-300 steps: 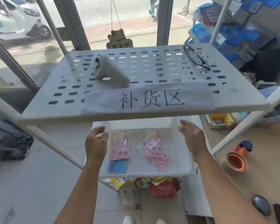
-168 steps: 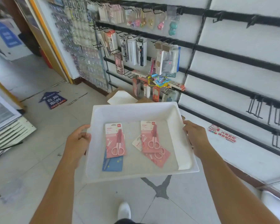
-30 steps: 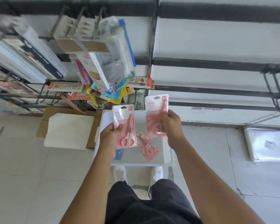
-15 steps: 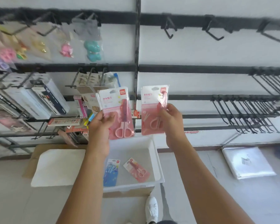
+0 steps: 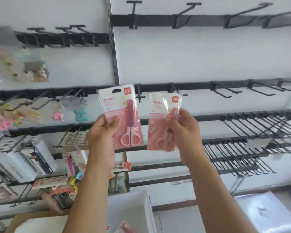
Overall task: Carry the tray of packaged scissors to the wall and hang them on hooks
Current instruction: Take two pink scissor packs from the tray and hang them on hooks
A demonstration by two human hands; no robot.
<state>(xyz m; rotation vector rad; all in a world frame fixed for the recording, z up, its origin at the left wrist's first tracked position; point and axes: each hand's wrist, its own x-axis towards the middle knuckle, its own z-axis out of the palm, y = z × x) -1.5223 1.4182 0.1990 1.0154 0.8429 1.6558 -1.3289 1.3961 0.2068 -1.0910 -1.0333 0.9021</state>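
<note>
My left hand (image 5: pixel 102 132) grips a pink pack of scissors (image 5: pixel 123 115) by its lower left side, held upright before the wall. My right hand (image 5: pixel 183 130) grips a second pink scissors pack (image 5: pixel 163 121) by its right edge. Both packs are raised to the height of a black rail with hooks (image 5: pixel 139 95); the top of the right pack sits just under a hook (image 5: pixel 174 89). The white tray (image 5: pixel 144 204) stands below on the floor, with the tops of other packs (image 5: pixel 123 228) showing in it.
Hooks on the left carry hair clips (image 5: pixel 81 113), boxed goods (image 5: pixel 34 157) and other small items. To the right are rows of bare black hooks (image 5: pixel 252 132). A cardboard box with white board (image 5: pixel 32 222) lies at lower left, a plastic-wrapped bundle (image 5: pixel 265 212) at lower right.
Both hands have lifted their scissors packs higher, up to the hook rail. My view has tilted upward, so the tray now sits at the bottom edge.
</note>
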